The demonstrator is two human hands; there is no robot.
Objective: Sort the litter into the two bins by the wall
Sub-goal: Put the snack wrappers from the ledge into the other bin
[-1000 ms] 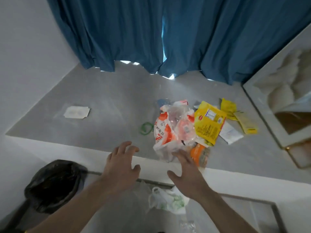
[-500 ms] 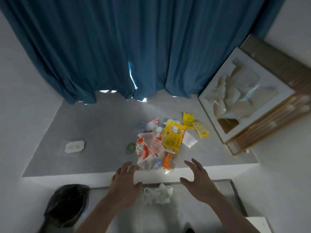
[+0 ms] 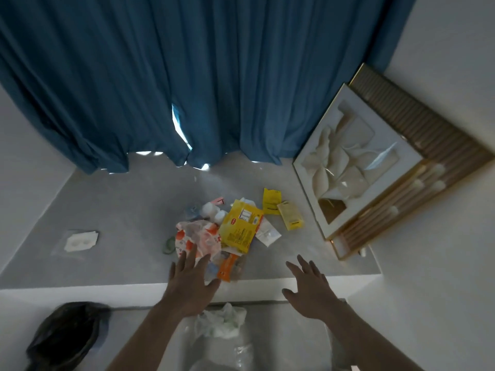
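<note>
Both hands are spread and hold nothing; the left hand (image 3: 190, 283) reaches the litter pile (image 3: 214, 239), the right hand (image 3: 308, 289) hovers beside. Next: pick one wrapper.

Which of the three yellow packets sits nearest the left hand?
The large yellow packet, overlapping the orange-and-white wrapper by the left hand; both smaller ones lie farther right.

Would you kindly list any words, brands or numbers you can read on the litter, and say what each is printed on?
No text can be read.
Big yellow packet: a red logo, a white label and dark print, all blurred.
Two small yellow packets: dark print, too small.
Red and white bag: red marks, blurred.
Orange wrapper: nothing legible.
</note>
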